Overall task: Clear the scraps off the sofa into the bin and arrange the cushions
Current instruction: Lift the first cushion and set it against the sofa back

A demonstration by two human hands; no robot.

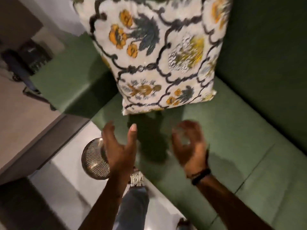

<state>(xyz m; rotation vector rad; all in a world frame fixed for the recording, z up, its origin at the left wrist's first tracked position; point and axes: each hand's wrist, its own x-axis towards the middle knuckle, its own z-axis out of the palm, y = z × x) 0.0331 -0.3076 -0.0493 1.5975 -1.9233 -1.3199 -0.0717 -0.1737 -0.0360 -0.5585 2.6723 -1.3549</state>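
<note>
A white cushion [154, 52] with yellow flowers and dark scrolls stands upright in the corner of the green sofa [232, 138], leaning toward the backrest and armrest. My left hand [119, 146] hovers below it over the seat's front edge, fingers spread, holding nothing. My right hand [191, 146] is beside it over the seat, palm turned inward, fingers curled apart and empty; it is blurred. Both hands are a short way clear of the cushion. No scraps show on the visible seat.
A round metal mesh bin [94, 158] stands on the pale floor by the sofa's front, just left of my left wrist. The green armrest [66, 77] is at left, with dark objects [29, 60] on the floor beyond it. My leg [132, 205] is below.
</note>
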